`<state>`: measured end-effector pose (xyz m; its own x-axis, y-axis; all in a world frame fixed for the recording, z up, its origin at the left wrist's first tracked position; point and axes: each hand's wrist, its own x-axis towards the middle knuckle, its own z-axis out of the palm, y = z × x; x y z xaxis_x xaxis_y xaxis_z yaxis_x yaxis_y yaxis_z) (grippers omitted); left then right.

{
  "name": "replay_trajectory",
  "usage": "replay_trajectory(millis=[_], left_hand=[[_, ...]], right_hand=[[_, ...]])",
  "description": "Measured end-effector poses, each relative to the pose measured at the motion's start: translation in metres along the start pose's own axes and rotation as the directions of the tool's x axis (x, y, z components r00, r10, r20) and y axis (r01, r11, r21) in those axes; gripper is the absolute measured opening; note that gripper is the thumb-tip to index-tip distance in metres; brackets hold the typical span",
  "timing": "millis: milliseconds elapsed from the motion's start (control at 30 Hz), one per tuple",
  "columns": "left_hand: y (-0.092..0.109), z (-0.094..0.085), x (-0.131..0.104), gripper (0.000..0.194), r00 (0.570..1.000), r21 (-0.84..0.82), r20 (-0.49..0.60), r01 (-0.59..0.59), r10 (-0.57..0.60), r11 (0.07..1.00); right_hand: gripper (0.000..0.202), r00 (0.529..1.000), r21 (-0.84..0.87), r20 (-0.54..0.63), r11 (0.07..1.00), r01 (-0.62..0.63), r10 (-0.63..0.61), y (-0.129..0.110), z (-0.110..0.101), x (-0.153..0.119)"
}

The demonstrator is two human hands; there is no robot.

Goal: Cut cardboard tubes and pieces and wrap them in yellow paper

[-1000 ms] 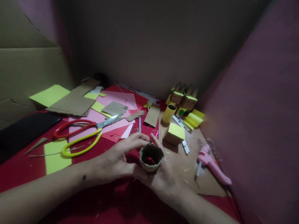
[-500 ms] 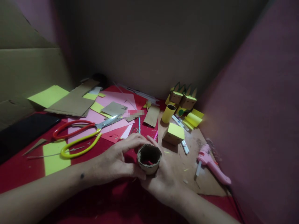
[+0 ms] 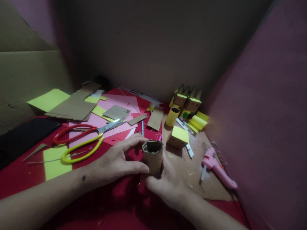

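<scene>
You have an open-ended brown cardboard tube (image 3: 153, 161) in front of you, nearly upright, its ragged rim facing up toward you, between your two hands at the near middle of the red-covered counter (image 3: 107, 204). Your left hand (image 3: 121, 159) grasps it from the left, thumb against the near side and fingers curled round toward the rim. Your right hand (image 3: 169, 183) grasps it from the right and below; its thumb lies under the near side, while most of those fingers are hidden behind the tube. You cannot tell whether its base touches anything beneath.

To your left lie the scissors (image 3: 102, 129), with one red and one yellow handle, blades resting over pink paper (image 3: 83, 138). A yellow sheet (image 3: 56, 169) is partly under the yellow handle. Just beyond your right hand, a yellow-topped cardboard box (image 3: 178, 142) sits on a cardboard sheet (image 3: 213, 191), with a yellow tube (image 3: 172, 117) standing behind it. Farther right on that sheet lies a pink glue gun (image 3: 219, 171).
</scene>
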<state>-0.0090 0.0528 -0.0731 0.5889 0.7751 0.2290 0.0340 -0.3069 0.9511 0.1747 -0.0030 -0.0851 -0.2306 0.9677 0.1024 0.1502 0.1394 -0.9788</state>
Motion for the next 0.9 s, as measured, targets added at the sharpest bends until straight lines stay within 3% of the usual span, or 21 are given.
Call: replay_trajectory(millis=[267,467,567,767,900], left_hand=[[-0.0023,0.0014,-0.0004,0.05,0.987,-0.194,-0.117,0.09,-0.114,0.977],[-0.0015,-0.004,-0.0004,0.017,0.988,0.003,-0.155,0.014,-0.014,1.0],[-0.0009,-0.004,-0.0024,0.005,0.985,0.014,-0.174,-0.002,0.005,1.0],[0.0047,-0.0016,-0.0041,0.011,0.987,-0.038,-0.162,0.019,-0.025,0.999],[0.0051,-0.0018,-0.0027,0.009,0.987,-0.044,-0.154,0.046,-0.052,0.998]], right_hand=[[0.057,0.976,0.245,0.117,0.947,-0.208,0.184,0.0009,-0.0069,0.0021],[0.064,0.971,0.32,0.155,0.921,-0.222,0.181,0.0052,-0.0068,0.0035],[0.07,0.97,0.339,0.175,0.914,-0.222,0.171,0.0081,-0.007,0.0038],[0.078,0.978,0.392,0.194,0.907,-0.153,0.081,0.0061,-0.007,0.0032],[0.072,0.94,0.488,0.274,0.813,-0.318,0.203,0.0088,-0.0033,0.002]])
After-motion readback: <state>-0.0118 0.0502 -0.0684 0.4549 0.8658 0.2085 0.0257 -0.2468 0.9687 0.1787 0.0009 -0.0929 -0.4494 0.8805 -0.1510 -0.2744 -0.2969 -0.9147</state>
